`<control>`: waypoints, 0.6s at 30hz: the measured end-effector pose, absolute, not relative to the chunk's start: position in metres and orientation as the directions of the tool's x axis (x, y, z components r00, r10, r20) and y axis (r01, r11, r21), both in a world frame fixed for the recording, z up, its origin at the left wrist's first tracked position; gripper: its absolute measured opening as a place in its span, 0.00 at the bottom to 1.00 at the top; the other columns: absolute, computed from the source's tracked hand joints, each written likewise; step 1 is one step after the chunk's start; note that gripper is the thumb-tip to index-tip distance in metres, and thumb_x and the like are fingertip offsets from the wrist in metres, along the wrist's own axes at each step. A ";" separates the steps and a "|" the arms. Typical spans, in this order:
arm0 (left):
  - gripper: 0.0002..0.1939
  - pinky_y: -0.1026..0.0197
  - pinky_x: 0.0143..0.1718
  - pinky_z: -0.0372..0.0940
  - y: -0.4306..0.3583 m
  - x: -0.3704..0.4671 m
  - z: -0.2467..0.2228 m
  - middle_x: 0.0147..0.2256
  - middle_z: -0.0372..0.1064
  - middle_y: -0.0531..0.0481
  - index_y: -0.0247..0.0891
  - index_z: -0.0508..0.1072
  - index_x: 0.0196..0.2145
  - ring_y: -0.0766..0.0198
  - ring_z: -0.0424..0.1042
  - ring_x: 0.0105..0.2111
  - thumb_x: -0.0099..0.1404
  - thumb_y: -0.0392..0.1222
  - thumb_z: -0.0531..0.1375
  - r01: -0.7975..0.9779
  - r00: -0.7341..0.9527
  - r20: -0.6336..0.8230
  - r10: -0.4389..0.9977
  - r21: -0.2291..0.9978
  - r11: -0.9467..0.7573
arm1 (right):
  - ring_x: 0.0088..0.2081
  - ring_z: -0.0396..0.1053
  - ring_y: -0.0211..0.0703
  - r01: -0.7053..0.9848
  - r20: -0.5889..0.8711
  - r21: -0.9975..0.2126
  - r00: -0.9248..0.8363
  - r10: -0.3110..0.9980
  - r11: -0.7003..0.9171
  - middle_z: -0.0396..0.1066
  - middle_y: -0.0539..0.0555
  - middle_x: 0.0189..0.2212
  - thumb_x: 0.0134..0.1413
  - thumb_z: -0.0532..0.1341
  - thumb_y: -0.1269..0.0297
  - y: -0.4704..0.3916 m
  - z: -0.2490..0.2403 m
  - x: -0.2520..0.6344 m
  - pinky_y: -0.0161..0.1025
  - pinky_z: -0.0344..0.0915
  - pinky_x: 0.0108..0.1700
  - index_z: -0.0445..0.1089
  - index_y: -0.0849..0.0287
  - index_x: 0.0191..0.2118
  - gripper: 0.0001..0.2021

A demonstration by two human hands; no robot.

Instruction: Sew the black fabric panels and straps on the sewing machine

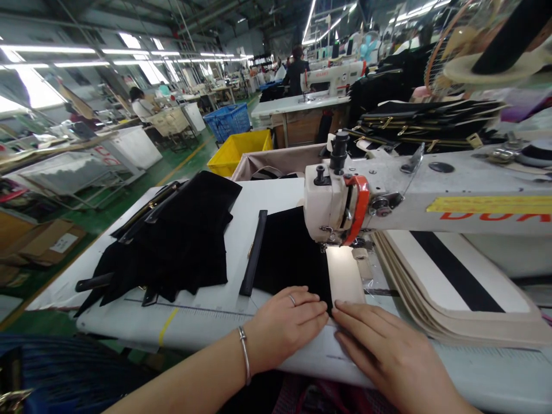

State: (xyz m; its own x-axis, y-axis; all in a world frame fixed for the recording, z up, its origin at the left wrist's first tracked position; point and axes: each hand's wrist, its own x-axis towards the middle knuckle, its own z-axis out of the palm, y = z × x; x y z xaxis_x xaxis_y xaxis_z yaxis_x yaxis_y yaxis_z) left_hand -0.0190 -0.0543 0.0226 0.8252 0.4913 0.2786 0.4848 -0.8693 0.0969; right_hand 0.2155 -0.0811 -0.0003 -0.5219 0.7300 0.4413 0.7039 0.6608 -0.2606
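A black fabric panel [291, 247] lies on the white sewing table, its right edge under the needle area of a sewing machine [328, 201]. Along the panel's left side runs a dark strip [254, 253], with a small metallic glint beside it. My left hand [291, 322], with a ring and a bracelet, rests flat on the panel's near edge, fingers extended. Beside it, my right hand [383, 345] lies with stretched fingers, its tips at the near end of a pale beige piece [345, 276] and the panel's corner. Neither hand grips anything visible.
Black pieces with zippers [172, 241] are heaped at left. Beige panels with a black stripe [466, 282] are stacked at right, under the machine arm. Behind stand a yellow crate [239, 150], a blue basket [228, 122] and more zippered black pieces [422, 123]. Other people work farther back.
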 end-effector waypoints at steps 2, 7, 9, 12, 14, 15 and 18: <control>0.15 0.55 0.60 0.57 -0.054 -0.019 0.023 0.52 0.70 0.49 0.36 0.68 0.52 0.63 0.64 0.54 0.73 0.35 0.48 0.489 0.823 0.279 0.495 0.095 -0.867 | 0.50 0.67 0.42 0.704 0.433 -0.243 -0.537 0.724 0.667 0.69 0.51 0.52 0.60 0.58 0.65 -0.081 -0.002 0.218 0.43 0.65 0.52 0.67 0.53 0.54 0.16; 0.14 0.55 0.58 0.58 -0.044 -0.018 0.024 0.52 0.69 0.48 0.35 0.69 0.51 0.62 0.65 0.53 0.73 0.36 0.49 0.515 0.820 0.229 0.525 0.107 -0.851 | 0.51 0.66 0.45 0.723 0.390 -0.208 -0.556 0.734 0.658 0.67 0.52 0.53 0.60 0.57 0.62 -0.075 -0.002 0.215 0.45 0.65 0.53 0.66 0.54 0.55 0.18; 0.14 0.55 0.57 0.59 -0.038 -0.018 0.025 0.52 0.68 0.48 0.34 0.68 0.51 0.61 0.65 0.53 0.73 0.36 0.49 0.519 0.822 0.214 0.528 0.104 -0.849 | 0.51 0.65 0.45 0.731 0.389 -0.201 -0.551 0.738 0.652 0.67 0.52 0.53 0.60 0.57 0.63 -0.070 0.000 0.213 0.46 0.65 0.53 0.66 0.54 0.55 0.18; 0.14 0.55 0.56 0.60 -0.028 -0.017 0.025 0.53 0.68 0.47 0.35 0.68 0.51 0.61 0.65 0.53 0.72 0.35 0.49 0.526 0.820 0.196 0.538 0.112 -0.843 | 0.51 0.66 0.44 0.741 0.396 -0.188 -0.544 0.740 0.645 0.68 0.52 0.52 0.60 0.57 0.63 -0.062 0.003 0.211 0.45 0.65 0.53 0.66 0.55 0.55 0.17; 0.14 0.54 0.55 0.61 -0.021 -0.016 0.025 0.53 0.68 0.46 0.34 0.68 0.51 0.61 0.65 0.53 0.72 0.35 0.49 0.527 0.821 0.188 0.538 0.112 -0.843 | 0.51 0.66 0.44 0.749 0.400 -0.182 -0.536 0.743 0.638 0.68 0.52 0.52 0.60 0.57 0.63 -0.057 0.004 0.210 0.45 0.66 0.53 0.67 0.56 0.54 0.17; 0.13 0.55 0.55 0.61 -0.018 -0.016 0.025 0.53 0.68 0.46 0.34 0.68 0.51 0.61 0.65 0.53 0.72 0.35 0.49 0.526 0.822 0.186 0.538 0.109 -0.843 | 0.50 0.66 0.44 0.752 0.401 -0.180 -0.533 0.745 0.634 0.68 0.53 0.52 0.59 0.57 0.63 -0.055 0.004 0.209 0.45 0.66 0.52 0.67 0.56 0.54 0.17; 0.13 0.55 0.53 0.62 -0.008 -0.014 0.024 0.52 0.68 0.46 0.33 0.68 0.51 0.60 0.66 0.53 0.71 0.34 0.51 0.530 0.822 0.185 0.538 0.095 -0.843 | 0.50 0.67 0.45 0.758 0.402 -0.174 -0.528 0.748 0.628 0.69 0.54 0.51 0.58 0.58 0.62 -0.048 0.005 0.209 0.45 0.66 0.53 0.68 0.57 0.53 0.17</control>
